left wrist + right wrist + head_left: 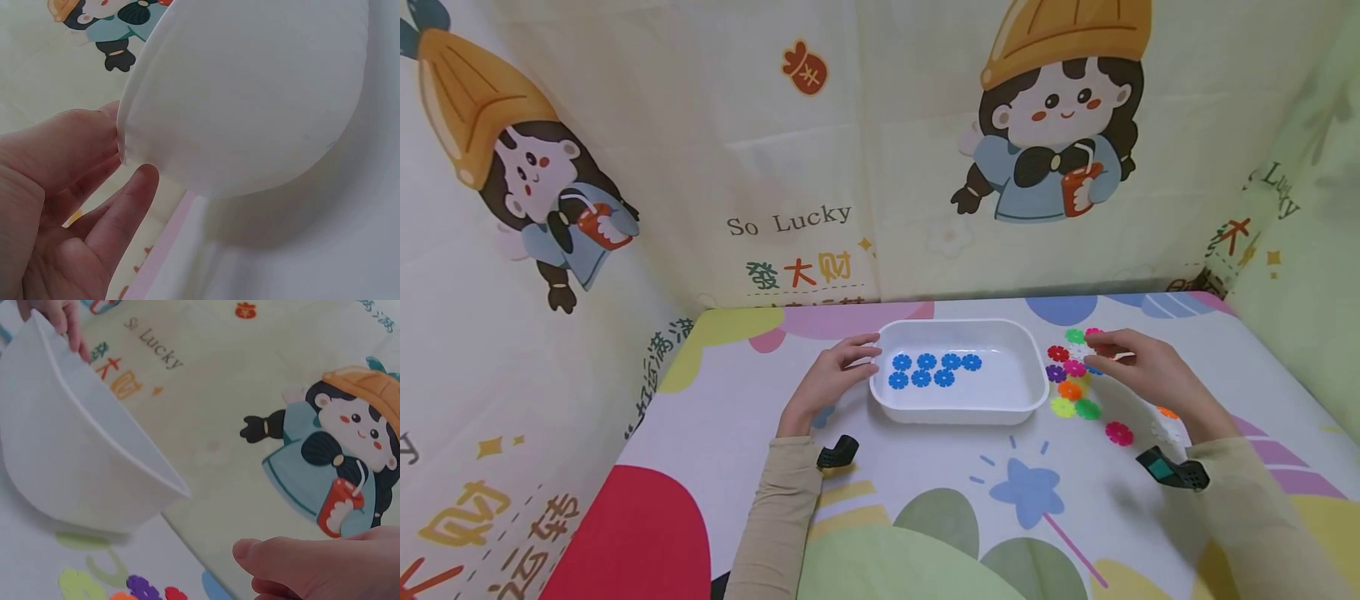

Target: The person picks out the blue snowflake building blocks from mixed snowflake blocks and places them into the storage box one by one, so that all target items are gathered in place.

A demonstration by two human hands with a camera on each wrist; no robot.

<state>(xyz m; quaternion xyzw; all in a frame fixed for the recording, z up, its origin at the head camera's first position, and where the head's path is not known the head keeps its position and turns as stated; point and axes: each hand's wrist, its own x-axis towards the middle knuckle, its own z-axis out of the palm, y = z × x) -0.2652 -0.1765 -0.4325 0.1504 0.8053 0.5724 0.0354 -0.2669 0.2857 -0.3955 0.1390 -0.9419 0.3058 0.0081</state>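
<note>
Right hand [1153, 371] hovers over the right side of the tabletop [940, 462], thumb and forefinger apart, with no piece that I can see between them, while the left hand [827, 377] appears to pinch the tray's near-left rim, digits showing on both sides of it. Between the two hands stands the white tray [1011, 387], a rounded rectangle with a smooth flared wall, level on the cloth, its long axis running from left to right, so that one short end meets the left fingers and the other faces the loose pieces. Those loose flower-shaped pieces [1070, 390] lie just beyond the tray's right end, under the right fingertips and a little to their left and nearer the person, so the right hand is clearly the closer one. They are small, flat and notched, in red, orange, green, purple, pink and white. Inside the tray, seven blue pieces [927, 362] sit in two rows, four behind three. Smallest in view, one loose blue piece [1095, 371] peeps out by the right thumb, partly covered.
</note>
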